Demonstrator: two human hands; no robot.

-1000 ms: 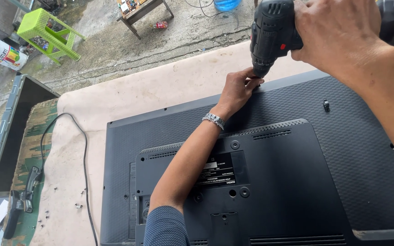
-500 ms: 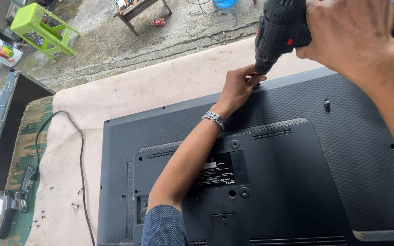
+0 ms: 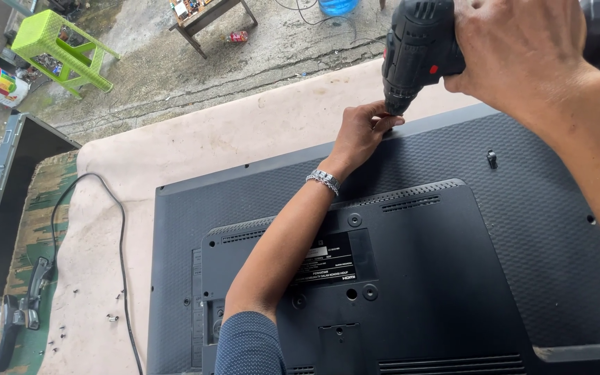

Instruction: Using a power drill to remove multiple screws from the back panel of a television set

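While the right hand (image 3: 522, 55) grips a black cordless drill (image 3: 418, 48) fully, its nose points down at the television's back panel (image 3: 508, 229). The left hand (image 3: 362, 132), fingers curled and holding nothing visible, rests on the panel's top edge beside the drill tip.

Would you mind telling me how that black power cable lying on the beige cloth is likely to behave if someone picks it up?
The black cable lies in a loose curve on the beige cloth, so it would probably droop and flop rather than hold shape. It looks thin, so likely light. Its far end goes out of view, so it may drag or snag.
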